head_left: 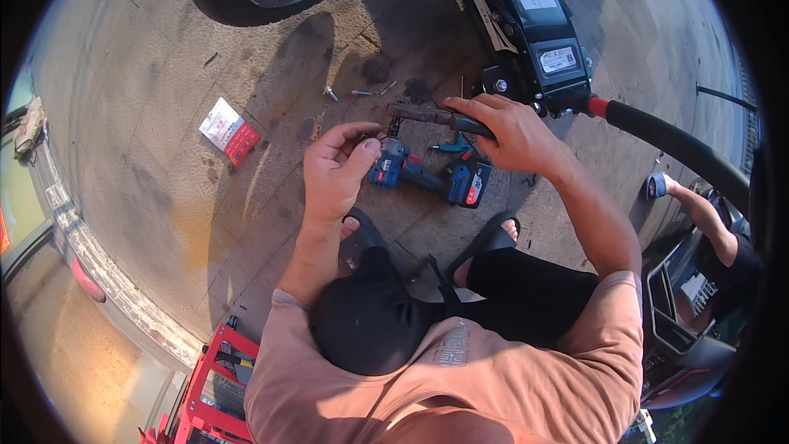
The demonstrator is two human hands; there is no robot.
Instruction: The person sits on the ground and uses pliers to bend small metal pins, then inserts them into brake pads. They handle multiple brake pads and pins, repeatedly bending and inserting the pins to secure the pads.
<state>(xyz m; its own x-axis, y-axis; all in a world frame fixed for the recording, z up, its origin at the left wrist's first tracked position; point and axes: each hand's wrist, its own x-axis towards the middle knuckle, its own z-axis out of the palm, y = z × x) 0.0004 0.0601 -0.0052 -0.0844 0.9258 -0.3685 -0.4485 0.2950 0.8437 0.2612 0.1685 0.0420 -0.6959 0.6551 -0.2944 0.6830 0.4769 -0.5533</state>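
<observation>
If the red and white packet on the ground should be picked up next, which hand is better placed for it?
Probably the left hand: it is nearer the packet, while the right hand is farther away and grips a dark-handled tool. Whether the left holds something small is unclear.

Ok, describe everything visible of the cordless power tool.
The cordless power tool lies on the paving, mostly blue and black, apparently plastic-cased. Its dark nose points toward the picture's top; the grip runs right to a battery pack with a red-and-white label. The left hand overlaps its head; contact is unclear.
</observation>
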